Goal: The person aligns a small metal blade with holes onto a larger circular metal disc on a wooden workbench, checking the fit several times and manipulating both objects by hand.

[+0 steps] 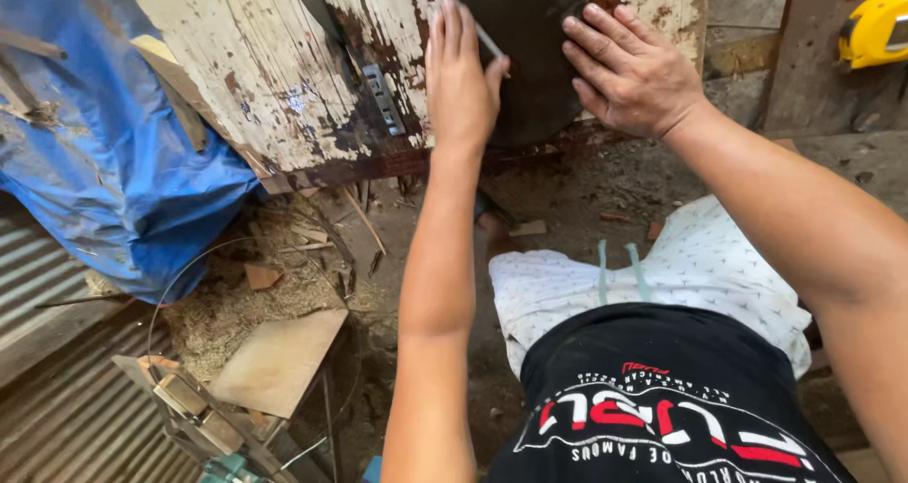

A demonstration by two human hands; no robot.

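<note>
Round disc (530, 57) against board (274, 57), tarp (123, 161) left.

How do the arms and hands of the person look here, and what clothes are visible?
Both arms are bare from the edge of the picture to the fingers; no sleeve shows. The left hand and the right hand wear no gloves, rings or watch. Below them the person wears a black shirt with a red and white print, and white patterned shorts with pale green drawstrings.
</note>
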